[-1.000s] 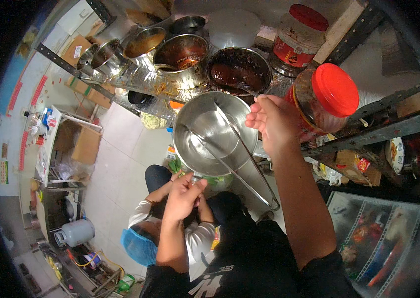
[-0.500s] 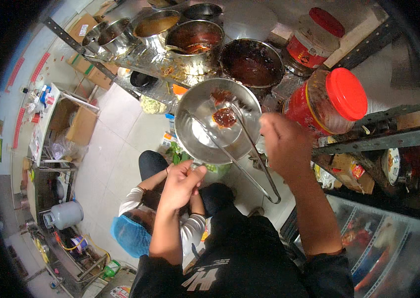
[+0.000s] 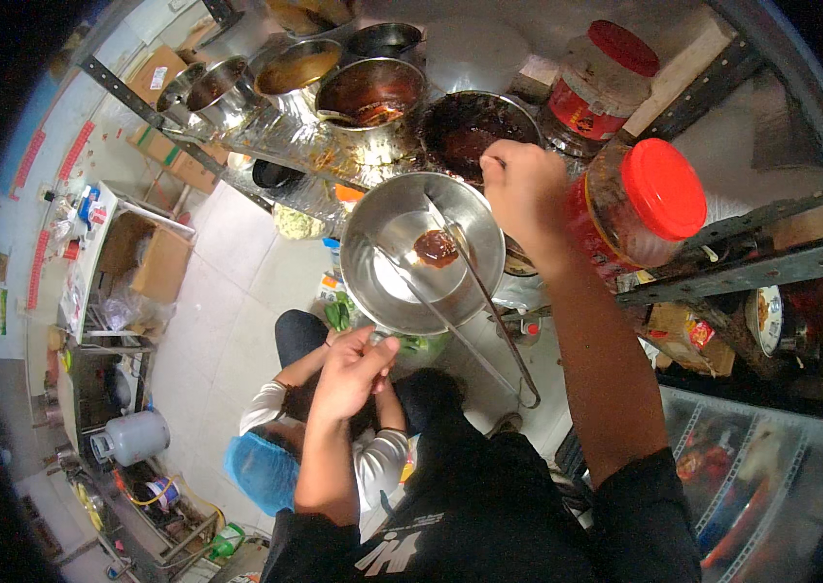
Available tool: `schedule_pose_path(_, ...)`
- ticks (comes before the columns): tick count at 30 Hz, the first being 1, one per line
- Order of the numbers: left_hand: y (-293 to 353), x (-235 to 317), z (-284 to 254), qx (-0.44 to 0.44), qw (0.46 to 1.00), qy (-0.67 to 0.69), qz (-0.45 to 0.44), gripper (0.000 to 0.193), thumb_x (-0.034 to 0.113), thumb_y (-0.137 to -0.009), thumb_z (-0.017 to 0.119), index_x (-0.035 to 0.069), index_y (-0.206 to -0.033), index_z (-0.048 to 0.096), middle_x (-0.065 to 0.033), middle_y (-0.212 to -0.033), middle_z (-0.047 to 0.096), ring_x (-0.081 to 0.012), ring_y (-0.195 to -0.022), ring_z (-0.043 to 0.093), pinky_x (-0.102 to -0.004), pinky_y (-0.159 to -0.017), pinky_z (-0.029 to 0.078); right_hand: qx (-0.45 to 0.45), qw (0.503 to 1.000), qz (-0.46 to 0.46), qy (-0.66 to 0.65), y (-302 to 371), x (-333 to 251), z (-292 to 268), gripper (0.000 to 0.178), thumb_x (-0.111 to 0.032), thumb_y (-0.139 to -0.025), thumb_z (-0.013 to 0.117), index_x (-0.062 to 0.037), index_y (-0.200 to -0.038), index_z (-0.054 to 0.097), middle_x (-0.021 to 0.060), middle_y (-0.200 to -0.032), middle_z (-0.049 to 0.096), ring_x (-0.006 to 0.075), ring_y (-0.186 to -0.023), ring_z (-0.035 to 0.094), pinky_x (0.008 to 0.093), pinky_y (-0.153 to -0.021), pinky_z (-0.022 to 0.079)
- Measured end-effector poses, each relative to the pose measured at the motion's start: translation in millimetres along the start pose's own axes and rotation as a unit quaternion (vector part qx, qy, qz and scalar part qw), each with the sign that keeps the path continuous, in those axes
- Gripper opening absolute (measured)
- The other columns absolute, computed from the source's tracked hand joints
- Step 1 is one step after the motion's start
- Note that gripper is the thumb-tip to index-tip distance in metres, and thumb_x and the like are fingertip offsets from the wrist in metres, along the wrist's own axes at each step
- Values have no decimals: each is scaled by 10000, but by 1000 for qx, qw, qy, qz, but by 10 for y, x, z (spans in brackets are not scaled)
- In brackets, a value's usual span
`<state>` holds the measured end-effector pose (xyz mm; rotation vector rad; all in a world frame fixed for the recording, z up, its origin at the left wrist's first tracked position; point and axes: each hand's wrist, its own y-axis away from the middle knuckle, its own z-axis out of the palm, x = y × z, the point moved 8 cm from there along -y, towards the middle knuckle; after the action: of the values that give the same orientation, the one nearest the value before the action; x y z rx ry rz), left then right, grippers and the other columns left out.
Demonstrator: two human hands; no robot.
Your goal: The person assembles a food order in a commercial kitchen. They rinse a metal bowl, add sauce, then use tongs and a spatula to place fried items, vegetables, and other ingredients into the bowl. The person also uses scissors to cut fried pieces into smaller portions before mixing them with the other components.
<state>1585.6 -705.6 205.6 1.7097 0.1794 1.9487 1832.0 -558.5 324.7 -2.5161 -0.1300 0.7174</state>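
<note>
Shelf up top; pan, likely rigid, soundly gripped lower-side by left hand; right hand curled, load unclear.

A foil-covered shelf crosses the upper part of the frame. Standing on it, from the left, are two small steel pots, a pot of yellowish-brown sauce, a steel pot of reddish sauce and a dark-crusted pot; behind these sits a dark bowl. Toward the upper right, a jar with a dark red lid and a bright red-lidded jar share it. At left, a white table bears a blue item. Pale tiles cover the floor, where a shoe rests at lower centre.
</note>
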Motion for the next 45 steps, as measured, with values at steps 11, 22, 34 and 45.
schedule_pose_path(11,-6,-7,-41,1,998,-52,28,285,267,-973,655,64,-793,568,32,-630,532,-44,-481,459,-211,-440,366,-41,786,423,-449,775,505,264,272,-224,-864,553,-29,-702,652,64,-555,574,181,-513,555,331,-507,449)
schedule_pose_path(22,7,40,-11,-4,1000,-27,3,246,246,-981,649,58,-836,581,40,-632,517,-40,-486,446,-208,-444,361,26,987,-102,-118,861,-463,-396,66,-67,-881,579,-44,-889,640,112,-713,644,305,-614,639,390,-574,505)
schedule_pose_path(34,4,38,-24,-3,1000,-16,-6,285,254,-970,662,71,-780,556,25,-628,530,-50,-484,457,-212,-442,362,115,993,35,-14,251,-145,-510,116,-161,-906,647,-58,-935,691,184,-799,692,399,-714,679,440,-640,545)
schedule_pose_path(45,-30,7,-44,-4,1000,-17,-2,269,240,-975,653,64,-793,562,37,-620,524,-42,-479,453,-206,-440,367,77,935,265,-223,343,361,11,193,-147,-858,590,2,-776,680,161,-665,671,287,-584,658,426,-589,519)
